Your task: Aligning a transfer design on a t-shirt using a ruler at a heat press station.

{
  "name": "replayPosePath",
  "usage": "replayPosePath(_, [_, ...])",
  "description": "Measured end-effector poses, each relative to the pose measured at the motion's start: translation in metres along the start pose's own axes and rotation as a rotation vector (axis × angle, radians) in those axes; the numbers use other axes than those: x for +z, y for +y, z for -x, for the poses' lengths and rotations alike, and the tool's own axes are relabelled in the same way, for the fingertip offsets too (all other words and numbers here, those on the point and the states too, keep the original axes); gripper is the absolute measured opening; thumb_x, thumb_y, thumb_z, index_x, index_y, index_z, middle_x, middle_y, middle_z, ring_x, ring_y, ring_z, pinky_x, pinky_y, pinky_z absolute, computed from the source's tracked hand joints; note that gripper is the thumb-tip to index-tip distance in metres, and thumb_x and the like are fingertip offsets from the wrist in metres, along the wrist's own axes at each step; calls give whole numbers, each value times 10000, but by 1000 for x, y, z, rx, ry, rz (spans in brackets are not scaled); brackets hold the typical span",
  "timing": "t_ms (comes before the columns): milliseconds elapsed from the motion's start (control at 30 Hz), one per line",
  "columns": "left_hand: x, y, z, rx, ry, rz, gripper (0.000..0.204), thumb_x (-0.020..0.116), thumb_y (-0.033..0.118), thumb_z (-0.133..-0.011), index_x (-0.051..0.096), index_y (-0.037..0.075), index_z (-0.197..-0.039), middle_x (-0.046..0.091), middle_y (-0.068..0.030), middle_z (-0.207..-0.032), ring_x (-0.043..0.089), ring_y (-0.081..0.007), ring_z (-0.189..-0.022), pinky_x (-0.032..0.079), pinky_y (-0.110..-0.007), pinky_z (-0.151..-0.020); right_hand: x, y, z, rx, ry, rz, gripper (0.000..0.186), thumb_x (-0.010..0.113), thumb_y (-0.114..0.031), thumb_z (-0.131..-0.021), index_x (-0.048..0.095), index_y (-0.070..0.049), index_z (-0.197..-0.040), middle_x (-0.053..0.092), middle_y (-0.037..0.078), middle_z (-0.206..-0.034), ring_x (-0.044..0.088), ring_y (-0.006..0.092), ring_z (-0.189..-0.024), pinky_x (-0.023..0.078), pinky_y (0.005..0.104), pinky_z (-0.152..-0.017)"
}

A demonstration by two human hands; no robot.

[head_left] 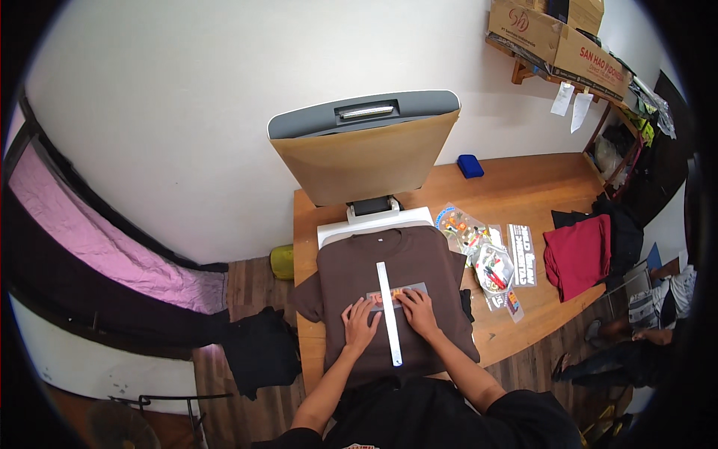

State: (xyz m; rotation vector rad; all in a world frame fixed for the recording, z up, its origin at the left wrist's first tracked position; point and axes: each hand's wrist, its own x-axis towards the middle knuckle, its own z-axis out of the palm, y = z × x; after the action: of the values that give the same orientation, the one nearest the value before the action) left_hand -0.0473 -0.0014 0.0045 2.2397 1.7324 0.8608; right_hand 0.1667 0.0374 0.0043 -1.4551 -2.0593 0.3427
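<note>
A dark brown T-shirt (351,262) lies spread on a white-edged heat press (335,231), whose large upper plate (363,157), faced with tan sheet, stands raised behind it. A long white ruler (389,329) runs lengthwise down the shirt's middle, across a small translucent sheet (419,290) with orange lettering. My left hand (361,325) rests left of the ruler, fingers apart on the shirt at the sheet's left edge. My right hand (417,314) is just right of the ruler, fingertips on the sheet, fingers apart.
Printed films (479,239), a blue case (470,166) and folded red (574,258) and black clothes share the wooden table (546,183). Cartons (568,52) sit on a shelf, upper right. Black cloth (258,352) is at lower left. Another person's legs (606,359) show at right.
</note>
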Motion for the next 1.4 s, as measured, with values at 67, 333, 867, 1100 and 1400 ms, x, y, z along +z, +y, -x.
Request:
replayPosePath(67, [1, 0, -1, -82, 49, 1, 412, 653, 307, -914, 617, 103, -1270, 612, -59, -1284, 484, -224, -1303, 259, -455, -1103, 0, 0, 0, -82, 1, -15, 314, 626, -104, -896, 646, -146, -1206, 596, 97, -1276, 505, 353, -1213, 385, 463, -1031])
replayPosePath(333, [4, 7, -4, -42, 8, -181, 349, 616, 278, -918, 640, 220, -1261, 582, -70, -1273, 460, -269, -1272, 241, -503, -1077, -1, -6, 3, -109, 15, 38, 330, 622, -108, -898, 642, -155, -1223, 580, 101, -1293, 500, 355, -1211, 389, 461, -1029])
replayPosePath(867, [-4, 19, -23, -163, -13, -103, 349, 660, 252, -873, 658, 178, -1214, 570, -57, -1201, 472, -260, -1160, 259, -486, -1003, -5, -9, 1, -137, 27, 75, 359, 622, -98, -880, 637, -151, -1235, 600, 96, -1210, 528, 338, -1106, 428, 461, -959])
replayPosePath(1100, [-11, 24, -35, -206, -66, -18, 345, 730, 249, -821, 682, 174, -1154, 561, -61, -1121, 477, -254, -1098, 274, -460, -952, -13, -18, 1, -10, -29, 175, 403, 626, -75, -857, 620, -149, -1253, 549, 145, -1251, 508, 349, -1116, 425, 461, -948])
replayPosePath(1400, [-9, 25, 2, 12, -27, 37, 437, 725, 273, -828, 629, 122, -1227, 565, -90, -1201, 500, -258, -1164, 296, -450, -981, -18, -24, 29, 69, -95, -5, 369, 626, -123, -884, 614, -113, -1253, 540, 149, -1228, 488, 328, -1100, 391, 462, -949])
